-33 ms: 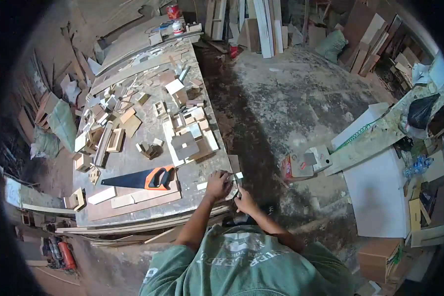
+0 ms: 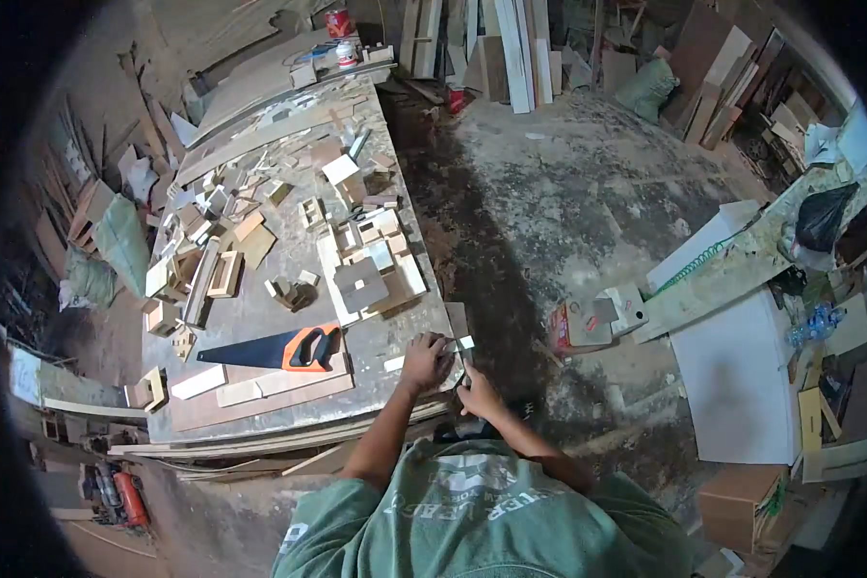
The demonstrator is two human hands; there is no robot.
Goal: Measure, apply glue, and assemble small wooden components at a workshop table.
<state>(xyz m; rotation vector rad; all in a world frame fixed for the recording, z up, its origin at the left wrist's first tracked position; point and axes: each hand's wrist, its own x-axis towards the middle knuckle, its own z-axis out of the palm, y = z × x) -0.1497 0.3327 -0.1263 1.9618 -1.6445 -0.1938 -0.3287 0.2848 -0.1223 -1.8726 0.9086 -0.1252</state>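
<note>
My left hand (image 2: 424, 361) rests on the right front corner of a long workbench (image 2: 260, 308), its fingers curled over a small pale wooden piece (image 2: 465, 342) at the bench edge. Just beside it, my right hand (image 2: 477, 393) sits at the bench's edge with its fingers closed. What is in it is too small to make out. A handsaw (image 2: 270, 349) with a dark blade and an orange handle lies flat on thin boards to the left of my left hand.
Several small wooden blocks and frames (image 2: 366, 279) are scattered over the bench. Planks (image 2: 511, 48) lean at the far wall. A white board (image 2: 737, 376) and cardboard boxes (image 2: 742, 501) stand on the right. A red power tool (image 2: 125, 496) lies on the floor at the lower left.
</note>
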